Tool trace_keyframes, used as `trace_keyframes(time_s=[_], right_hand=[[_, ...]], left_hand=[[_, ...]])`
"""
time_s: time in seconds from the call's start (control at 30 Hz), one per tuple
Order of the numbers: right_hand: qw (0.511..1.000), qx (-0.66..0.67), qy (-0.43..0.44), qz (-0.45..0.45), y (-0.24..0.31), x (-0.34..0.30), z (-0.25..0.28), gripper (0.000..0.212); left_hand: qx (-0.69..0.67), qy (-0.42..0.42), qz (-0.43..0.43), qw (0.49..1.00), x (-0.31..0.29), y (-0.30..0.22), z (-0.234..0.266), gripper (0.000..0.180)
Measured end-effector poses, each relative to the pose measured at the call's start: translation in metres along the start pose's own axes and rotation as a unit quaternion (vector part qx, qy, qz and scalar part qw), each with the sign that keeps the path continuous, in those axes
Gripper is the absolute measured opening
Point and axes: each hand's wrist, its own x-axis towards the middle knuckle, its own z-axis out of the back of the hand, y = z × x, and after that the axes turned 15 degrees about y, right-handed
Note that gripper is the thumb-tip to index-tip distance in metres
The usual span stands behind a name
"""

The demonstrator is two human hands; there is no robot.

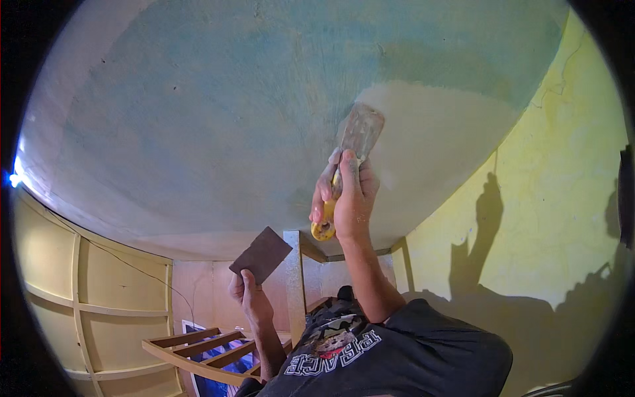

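My right hand (350,192) is raised and wrapped round the yellow handle of a putty knife (364,129). The knife's whitish-smeared blade is up against or very close to the ceiling (231,119), at the edge of a pale coated patch (436,126). Lower and to the left, my left hand (250,294) pinches a dark brown flat rectangular sheet (262,255) by its lower corner, thumb on the near face. Whether this sheet is stiff plate or sandpaper I cannot tell. Whitish smears mark the fingers of my right hand.
A yellow wall (529,231) with my shadow on it rises at the right. Left stands a panelled cream wall (122,284) with a hanging cable. A wooden slatted frame (192,354) is beside my left forearm, near an upright post (295,284). Bright light shines at the far left.
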Motion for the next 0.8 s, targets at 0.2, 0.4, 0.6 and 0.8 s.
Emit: trace_keyframes(time_s=[0.2, 0.4, 0.6, 0.8], right_hand=[[1.0, -0.028, 0.001, 0.004, 0.007, 0.002, 0.003, 0.033], [0.999, -0.035, 0.0, -0.005, 0.01, 0.0, -0.001, 0.033], [1.0, -0.024, 0.011, 0.004, 0.009, -0.007, 0.001, 0.036], [0.999, -0.03, 0.001, 0.018, 0.007, -0.006, 0.002, 0.035]], left_hand=[[-0.001, -0.012, 0.005, 1.0, 0.002, 0.002, 0.0, 0.029], [0.008, 0.031, -0.018, 0.999, 0.007, 0.003, 0.002, 0.031], [0.019, -0.006, -0.002, 1.0, 0.003, 0.0, -0.001, 0.027], [-0.034, 0.004, -0.01, 0.999, -0.001, -0.003, -0.007, 0.026]])
